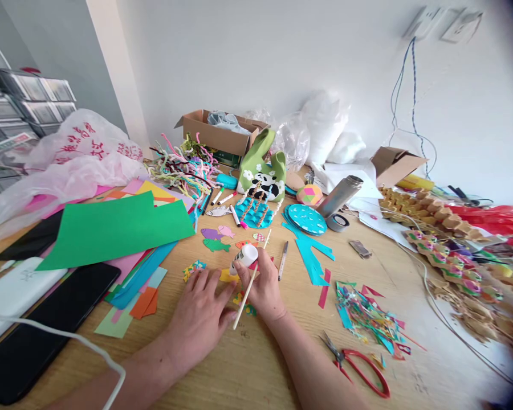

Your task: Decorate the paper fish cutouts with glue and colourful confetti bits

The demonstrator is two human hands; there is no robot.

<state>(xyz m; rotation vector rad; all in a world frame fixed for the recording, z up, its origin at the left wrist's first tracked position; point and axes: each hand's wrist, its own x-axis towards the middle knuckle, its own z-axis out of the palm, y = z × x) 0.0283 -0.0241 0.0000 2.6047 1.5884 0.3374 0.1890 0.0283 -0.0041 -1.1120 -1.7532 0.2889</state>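
My right hand (pixel 264 285) grips a small white bottle (pixel 248 254), tipped over a yellow paper piece (pixel 228 275), together with a thin pale stick (pixel 245 300) that slants across the fingers. Beside it my left hand (pixel 203 307) rests on the wooden table (pixel 256 364), its fingers spread at the edge of the yellow piece. Speckled paper scraps (pixel 194 270) lie at its fingertips. Behind the hands are paper fish, among them a green one (pixel 216 245) and a purple one (pixel 211 233). A pen (pixel 283 261) lies to the right.
Red-handled scissors (pixel 365 364) lie front right, near a heap of paper scraps (pixel 370 319). Coloured paper (pixel 119 230), a black phone (pixel 47 330) and a white cable (pixel 68 336) are at left. A metal flask (pixel 340 196) and blue discs (pixel 306 219) stand behind.
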